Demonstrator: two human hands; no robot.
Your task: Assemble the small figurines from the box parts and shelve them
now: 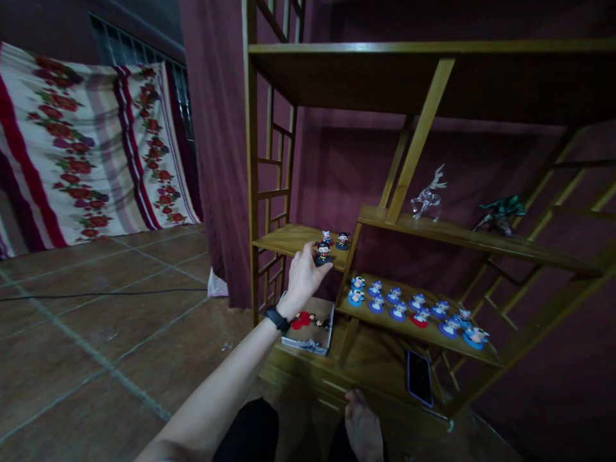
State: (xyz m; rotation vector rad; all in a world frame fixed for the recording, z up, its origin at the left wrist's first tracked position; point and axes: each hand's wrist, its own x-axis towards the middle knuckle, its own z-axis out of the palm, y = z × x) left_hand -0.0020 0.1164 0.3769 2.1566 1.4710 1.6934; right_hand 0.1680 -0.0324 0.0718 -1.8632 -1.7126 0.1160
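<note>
My left hand [307,273], with a dark watch [278,319] on its wrist, reaches to the small left shelf [279,239]. Thumb and fingers pinch a small figurine [323,251] with black hair, red-and-yellow clothing and a dark base. It is held upright near the shelf's front edge; whether its base touches the wood I cannot tell. Just behind it on this shelf stand a white-topped figurine [326,237] and a black-haired figurine [342,239]. Below the hand, a shallow box [308,346] contains several red and black figurines [301,320]. My right hand is out of view.
Several blue-and-white figurines [398,311] stand in rows on the lower shelf [385,322]. Above them are a clear deer ornament [427,199] and a dark green ornament [501,213]. A phone [419,378] lies at the bottom right. A bare foot [363,427] shows below.
</note>
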